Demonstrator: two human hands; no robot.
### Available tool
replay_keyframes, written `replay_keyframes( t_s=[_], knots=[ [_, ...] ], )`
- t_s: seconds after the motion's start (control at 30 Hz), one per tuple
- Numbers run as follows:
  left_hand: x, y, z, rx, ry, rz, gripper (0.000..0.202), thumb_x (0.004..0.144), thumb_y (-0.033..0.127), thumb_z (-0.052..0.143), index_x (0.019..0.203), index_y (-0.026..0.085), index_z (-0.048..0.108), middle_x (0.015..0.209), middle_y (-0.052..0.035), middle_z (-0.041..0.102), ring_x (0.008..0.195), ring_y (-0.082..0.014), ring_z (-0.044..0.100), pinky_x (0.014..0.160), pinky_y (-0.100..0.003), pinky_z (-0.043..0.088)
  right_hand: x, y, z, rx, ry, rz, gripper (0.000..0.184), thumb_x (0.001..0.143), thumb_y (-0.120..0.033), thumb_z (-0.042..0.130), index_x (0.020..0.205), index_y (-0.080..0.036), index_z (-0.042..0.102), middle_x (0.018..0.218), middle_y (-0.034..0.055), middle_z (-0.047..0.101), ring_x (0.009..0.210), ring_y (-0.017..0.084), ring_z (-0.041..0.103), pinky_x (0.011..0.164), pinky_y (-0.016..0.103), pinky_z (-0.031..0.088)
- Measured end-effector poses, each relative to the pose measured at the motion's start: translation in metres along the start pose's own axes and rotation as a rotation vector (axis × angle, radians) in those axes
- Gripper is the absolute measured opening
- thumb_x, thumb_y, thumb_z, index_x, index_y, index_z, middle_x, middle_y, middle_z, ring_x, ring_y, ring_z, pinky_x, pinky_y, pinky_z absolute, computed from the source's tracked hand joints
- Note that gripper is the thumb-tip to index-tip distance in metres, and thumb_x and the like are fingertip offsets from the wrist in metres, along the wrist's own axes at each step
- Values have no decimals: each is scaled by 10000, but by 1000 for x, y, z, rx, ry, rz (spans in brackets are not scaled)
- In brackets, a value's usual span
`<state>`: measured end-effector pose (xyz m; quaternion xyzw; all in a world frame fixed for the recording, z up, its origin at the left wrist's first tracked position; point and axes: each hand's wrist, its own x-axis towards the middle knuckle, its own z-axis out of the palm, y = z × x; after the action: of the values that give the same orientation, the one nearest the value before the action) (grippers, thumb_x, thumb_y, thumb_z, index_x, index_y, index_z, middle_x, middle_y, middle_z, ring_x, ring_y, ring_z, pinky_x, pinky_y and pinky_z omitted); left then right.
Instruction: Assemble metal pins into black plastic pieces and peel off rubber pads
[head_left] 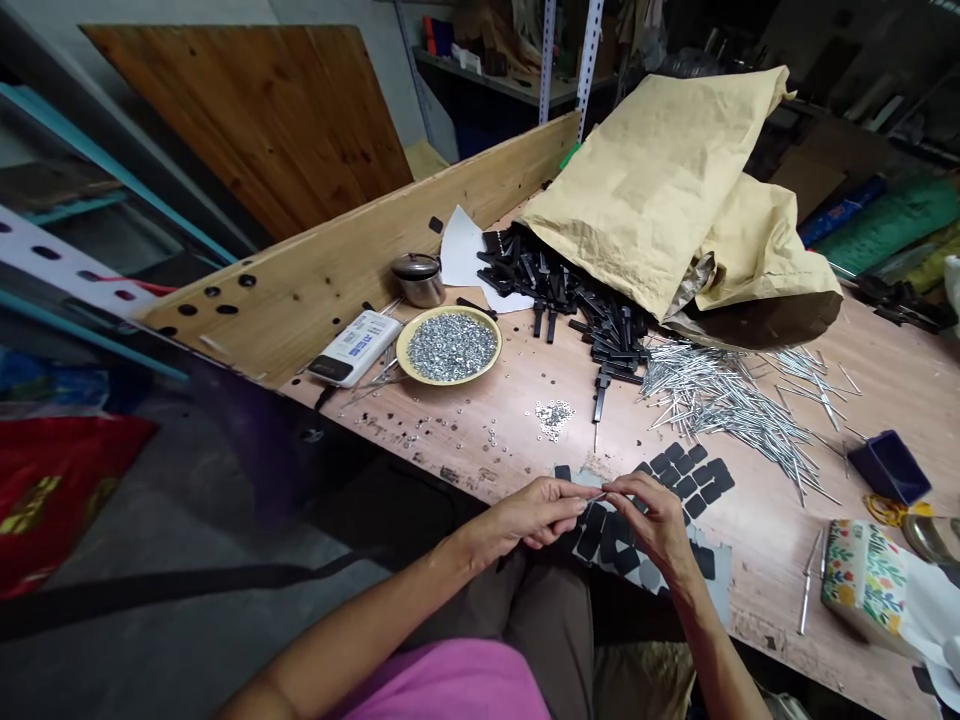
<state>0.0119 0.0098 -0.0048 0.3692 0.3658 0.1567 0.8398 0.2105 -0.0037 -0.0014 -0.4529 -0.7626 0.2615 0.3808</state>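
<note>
Over the front edge of the table, my left hand (pixel 547 512) and my right hand (pixel 651 508) meet at the fingertips. Between them is a thin metal rod (pixel 595 499), mostly covered by the fingers. My left hand is closed round it; my right thumb and forefinger pinch near its other end. Any small part on the rod is too small to make out. Beneath the hands lies a grey sheet (pixel 718 590) with black rounded pads (pixel 684 487) on and beside it. Just beyond, a black plastic part (pixel 601 395) has a thin rod sticking out towards me.
A yellow bowl (pixel 403 362) holds small metal nuts; more nuts (pixel 553 418) lie nearby. Black plastic parts (pixel 547 280) spill from a paper sack (pixel 645 180). Loose metal rods (pixel 720 400) are heaped at right, near a dark box (pixel 891 467) and a floral tissue box (pixel 862 575).
</note>
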Motion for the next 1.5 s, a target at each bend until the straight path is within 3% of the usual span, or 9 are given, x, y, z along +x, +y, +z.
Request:
replay_keyframes(
  t_s=[0.17, 0.3, 0.43, 0.6, 0.83, 1.0, 1.2, 1.37, 1.5],
  knots=[
    [4, -4, 5, 183, 118, 172, 488, 766, 437, 595, 1148, 134, 628, 491, 69, 442, 389, -38, 318, 384, -159, 233, -2, -3, -2, -92, -28, -76, 168, 910, -230, 490, 931, -221, 656, 798, 42, 653, 722, 146, 638, 646, 230, 528],
    [6, -12, 13, 445, 312, 440, 260, 801, 305, 549, 948, 189, 730, 829, -55, 718, 801, -180, 637, 742, -265, 486, -8, 0, 4, -159, -42, -54, 186, 928, -248, 445, 943, -222, 628, 811, 48, 633, 738, 159, 627, 654, 254, 529],
    [6, -16, 13, 538, 361, 499, 251, 791, 290, 554, 960, 224, 729, 973, -52, 724, 931, -214, 642, 845, -297, 476, -14, -1, 5, -187, -46, -53, 232, 954, -269, 374, 972, -217, 599, 829, 59, 620, 752, 161, 612, 657, 271, 524],
    [7, -15, 10, 432, 106, 328, 360, 853, 359, 475, 1031, 135, 693, 524, -11, 620, 479, -126, 556, 467, -217, 426, -18, -6, -2, -176, -35, -125, 197, 956, -241, 382, 984, -224, 576, 827, 49, 618, 784, 158, 608, 666, 267, 512],
    [7, -17, 22, 742, 336, 575, 295, 844, 244, 487, 1056, 233, 692, 1075, -60, 697, 982, -215, 646, 867, -304, 480, -22, -4, -1, -322, -17, -78, 226, 971, -271, 345, 924, -203, 555, 805, 46, 589, 715, 145, 583, 628, 252, 482],
    [6, -21, 26, 814, 368, 579, 304, 847, 239, 486, 1083, 255, 677, 1036, -42, 712, 922, -204, 662, 815, -286, 495, -26, -1, 2, -552, 27, -157, 269, 965, -237, 346, 811, -197, 563, 711, 45, 570, 629, 161, 521, 596, 287, 424],
    [4, -19, 29, 841, 361, 578, 295, 849, 249, 491, 1070, 248, 686, 958, -68, 727, 840, -206, 668, 770, -276, 490, -27, 0, 1, -556, 0, -165, 331, 976, -255, 315, 779, -206, 576, 717, 48, 586, 641, 153, 519, 611, 273, 403],
    [7, -21, 34, 808, 363, 581, 296, 843, 238, 505, 1077, 235, 685, 915, -79, 730, 832, -204, 671, 803, -282, 487, -28, -2, 0, -637, 64, 6, 491, 981, -331, 272, 575, -213, 521, 528, 10, 487, 497, 129, 454, 517, 263, 322],
    [12, -19, 36, 720, 343, 582, 294, 852, 251, 482, 1061, 225, 687, 1075, -53, 698, 989, -211, 644, 882, -298, 476, -27, -8, -12, -450, 89, 149, 473, 975, -421, 257, 775, -209, 629, 687, 32, 590, 617, 143, 565, 548, 248, 393]
  ],
)
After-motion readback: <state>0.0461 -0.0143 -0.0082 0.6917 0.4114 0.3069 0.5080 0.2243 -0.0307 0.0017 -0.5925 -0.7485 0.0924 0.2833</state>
